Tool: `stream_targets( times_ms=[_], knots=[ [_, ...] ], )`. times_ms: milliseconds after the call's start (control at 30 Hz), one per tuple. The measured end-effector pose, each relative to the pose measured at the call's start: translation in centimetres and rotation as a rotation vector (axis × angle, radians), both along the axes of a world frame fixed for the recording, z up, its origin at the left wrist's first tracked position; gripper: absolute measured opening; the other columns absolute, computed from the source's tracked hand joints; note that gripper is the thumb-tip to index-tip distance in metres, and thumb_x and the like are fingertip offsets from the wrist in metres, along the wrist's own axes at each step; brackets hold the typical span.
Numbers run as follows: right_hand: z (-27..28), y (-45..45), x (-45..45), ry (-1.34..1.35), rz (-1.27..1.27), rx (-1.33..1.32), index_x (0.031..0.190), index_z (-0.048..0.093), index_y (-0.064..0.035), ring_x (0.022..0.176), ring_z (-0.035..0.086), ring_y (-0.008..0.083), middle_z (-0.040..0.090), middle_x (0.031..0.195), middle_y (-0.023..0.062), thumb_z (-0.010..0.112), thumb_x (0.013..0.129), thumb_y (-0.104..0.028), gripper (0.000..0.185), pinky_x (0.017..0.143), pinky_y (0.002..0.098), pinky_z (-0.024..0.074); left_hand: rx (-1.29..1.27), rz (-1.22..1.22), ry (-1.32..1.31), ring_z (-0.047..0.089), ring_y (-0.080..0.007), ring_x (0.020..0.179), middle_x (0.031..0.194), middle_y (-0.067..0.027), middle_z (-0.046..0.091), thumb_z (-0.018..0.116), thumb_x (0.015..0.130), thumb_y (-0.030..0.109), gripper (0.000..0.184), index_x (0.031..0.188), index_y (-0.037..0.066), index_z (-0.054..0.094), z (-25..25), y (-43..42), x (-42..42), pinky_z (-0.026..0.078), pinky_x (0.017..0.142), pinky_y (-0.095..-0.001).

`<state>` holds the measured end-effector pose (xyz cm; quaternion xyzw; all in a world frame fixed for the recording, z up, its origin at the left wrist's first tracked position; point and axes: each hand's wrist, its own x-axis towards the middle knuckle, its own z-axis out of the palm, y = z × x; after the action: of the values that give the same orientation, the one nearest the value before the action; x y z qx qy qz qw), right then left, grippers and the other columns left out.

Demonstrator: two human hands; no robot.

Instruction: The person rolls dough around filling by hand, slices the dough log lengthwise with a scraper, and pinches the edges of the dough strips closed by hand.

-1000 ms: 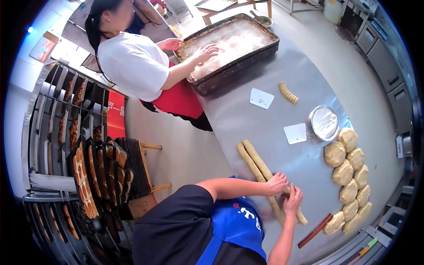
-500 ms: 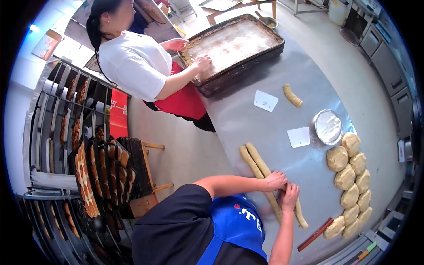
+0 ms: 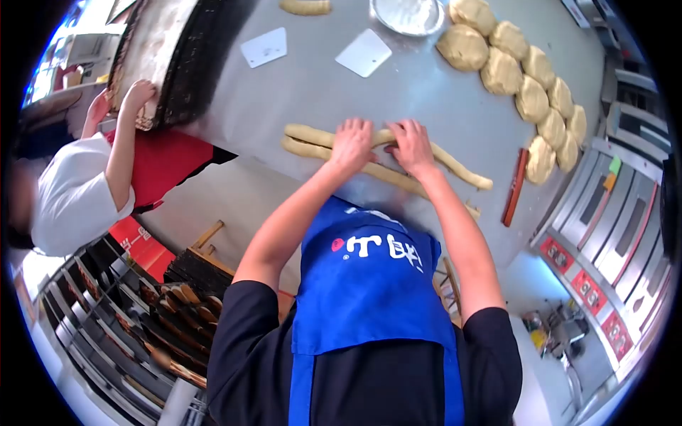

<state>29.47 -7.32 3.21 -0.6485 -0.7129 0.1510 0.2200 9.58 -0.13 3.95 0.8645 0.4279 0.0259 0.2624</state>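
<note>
Two long ropes of pale dough lie side by side on the metal table in front of me. My left hand (image 3: 353,144) is over the middle of the farther dough rope (image 3: 460,167), its fingers closed around it. Close beside it, my right hand (image 3: 412,145) grips the same rope, thumb turned toward the left hand. The fingers partly hide the dough between them. The nearer dough rope (image 3: 395,177) runs just on my side, passing under my wrists.
Several round dough pieces (image 3: 501,71) sit at the right, beside a reddish-brown stick (image 3: 516,187). Beyond the ropes are two white scrapers (image 3: 364,52) (image 3: 263,47), a bowl of flour (image 3: 408,14) and a ridged dough piece (image 3: 305,7). A co-worker (image 3: 78,188) handles dough at a large tray (image 3: 186,67).
My view has swung round, so the ropes now run across in front of me. Both hands remain on the farther dough rope. The co-worker remains at the tray.
</note>
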Motion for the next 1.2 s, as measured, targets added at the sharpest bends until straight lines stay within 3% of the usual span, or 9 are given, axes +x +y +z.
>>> stream_targets(
  times_ms=[267, 367, 433, 567, 700, 833, 967, 1133, 1200],
  knots=[
    [-3.2, 1.3, -1.5, -0.068, 0.01, -0.08, 0.132, 0.072, -0.0163, 0.117, 0.061, 0.0301, 0.064, 0.12, 0.0084, 0.089, 0.08, -0.025, 0.055, 0.1, 0.0477, 0.05, -0.07, -0.027, -0.137, 0.065, -0.0356, 0.114, 0.112, -0.014, 0.068, 0.097, 0.072, 0.024, 0.056, 0.115, 0.008, 0.064, -0.9, 2.3, -1.9, 0.051, 0.096, -0.0502],
    [-1.6, 1.8, -2.8, -0.023, -0.019, 0.0, 0.127, 0.073, -0.0163, 0.113, 0.062, 0.0294, 0.065, 0.117, 0.0073, 0.086, 0.083, -0.023, 0.047, 0.099, 0.0464, 0.0507, 0.053, -0.03, 0.031, 0.065, -0.0363, 0.114, 0.11, -0.0142, 0.068, 0.097, 0.072, 0.023, 0.055, 0.114, 0.008, 0.064, -0.5, 2.4, -3.4, 0.051, 0.096, -0.0511],
    [-1.9, 2.2, -3.6, -0.041, 0.129, 0.136, 0.127, 0.073, -0.0156, 0.113, 0.062, 0.0292, 0.064, 0.116, 0.0073, 0.084, 0.084, -0.02, 0.045, 0.099, 0.046, 0.0504, 0.012, -0.131, 0.023, 0.064, -0.0383, 0.117, 0.113, -0.0154, 0.067, 0.098, 0.07, 0.025, 0.061, 0.117, 0.007, 0.063, -2.0, 2.7, -4.1, 0.051, 0.097, -0.0517],
    [-4.6, 2.8, -3.8, -0.077, 0.054, -0.079, 0.134, 0.072, -0.0162, 0.121, 0.06, 0.0318, 0.063, 0.125, 0.0111, 0.089, 0.081, -0.026, 0.057, 0.103, 0.0477, 0.0483, -0.217, -0.021, -0.063, 0.063, -0.0381, 0.119, 0.12, -0.0158, 0.067, 0.097, 0.073, 0.025, 0.062, 0.121, 0.008, 0.062, -1.1, 4.3, -4.8, 0.05, 0.1, -0.0511],
    [-1.6, 3.7, -5.3, -0.033, -0.004, -0.024, 0.135, 0.072, -0.0165, 0.122, 0.06, 0.0323, 0.064, 0.124, 0.0118, 0.087, 0.082, -0.027, 0.056, 0.104, 0.0477, 0.0479, 0.013, 0.009, -0.021, 0.063, -0.0367, 0.116, 0.111, -0.0135, 0.067, 0.095, 0.076, 0.025, 0.051, 0.114, 0.007, 0.065, 0.4, 4.4, -6.9, 0.049, 0.099, -0.0511],
    [-3.2, 4.5, -6.9, -0.042, 0.214, 0.042, 0.137, 0.072, -0.016, 0.123, 0.059, 0.0318, 0.063, 0.127, 0.0112, 0.087, 0.082, -0.026, 0.058, 0.106, 0.0476, 0.0471, -0.067, -0.082, 0.001, 0.062, -0.0365, 0.116, 0.111, -0.0135, 0.066, 0.094, 0.077, 0.028, 0.052, 0.116, 0.007, 0.066, -0.7, 5.1, -7.6, 0.048, 0.099, -0.0504],
    [-3.0, 5.1, -7.6, -0.13, 0.096, -0.025, 0.133, 0.073, -0.0168, 0.12, 0.06, 0.03, 0.063, 0.123, 0.0102, 0.083, 0.086, -0.026, 0.049, 0.104, 0.0467, 0.0477, -0.11, 0.141, -0.18, 0.062, -0.0371, 0.115, 0.111, -0.0119, 0.067, 0.094, 0.078, 0.029, 0.053, 0.118, 0.007, 0.067, -0.2, 5.2, -8.1, 0.048, 0.098, -0.0501],
    [-1.8, 6.0, -8.9, -0.109, 0.131, 0.24, 0.122, 0.074, -0.0159, 0.112, 0.061, 0.0286, 0.062, 0.112, 0.008, 0.073, 0.094, -0.021, 0.029, 0.097, 0.0445, 0.0495, 0.002, 0.009, -0.007, 0.062, -0.0374, 0.117, 0.116, -0.0118, 0.068, 0.093, 0.08, 0.031, 0.055, 0.123, 0.008, 0.068, 1.2, 6.0, -10.7, 0.048, 0.1, -0.0503],
    [-2.8, 6.5, -9.4, -0.118, 0.154, 0.042, 0.124, 0.073, -0.0155, 0.111, 0.061, 0.0282, 0.062, 0.112, 0.0076, 0.074, 0.094, -0.021, 0.03, 0.097, 0.0437, 0.0499, -0.028, -0.058, 0.102, 0.062, -0.0371, 0.118, 0.118, -0.0118, 0.068, 0.093, 0.081, 0.032, 0.057, 0.126, 0.009, 0.068, 0.6, 6.9, -10.9, 0.048, 0.101, -0.0504]
  ],
)
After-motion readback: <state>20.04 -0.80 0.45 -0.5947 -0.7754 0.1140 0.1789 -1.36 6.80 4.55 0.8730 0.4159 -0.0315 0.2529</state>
